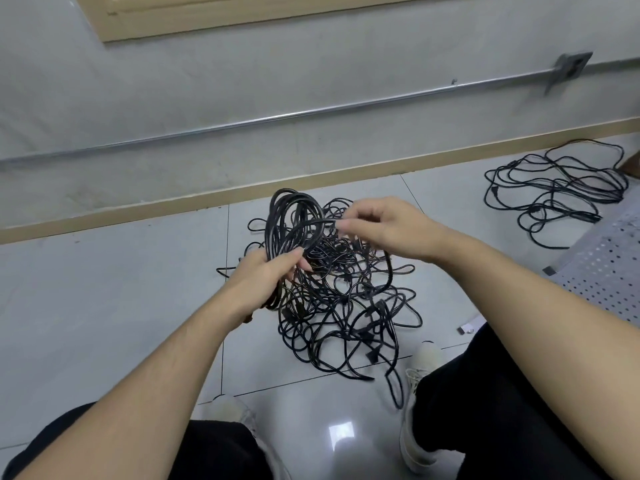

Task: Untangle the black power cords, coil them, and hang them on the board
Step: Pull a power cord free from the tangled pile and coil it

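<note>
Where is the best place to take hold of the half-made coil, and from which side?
Grip the coil at its bottom, where the loops gather into one bundle, coming from below on the left, as the left hand does. The top loops fan apart; the right hand pinches one strand there.

Both your bare forearms reach forward from the bottom corners, converging in front of you. Your left hand [268,271] sits lower, fingers curled round a bundle of black cord loops [294,220], thumb laid across the top. Your right hand [384,226] is raised just beside it, knuckles up, wrist bent, fingertips pinching 1 strand at the loop's upper edge.
</note>
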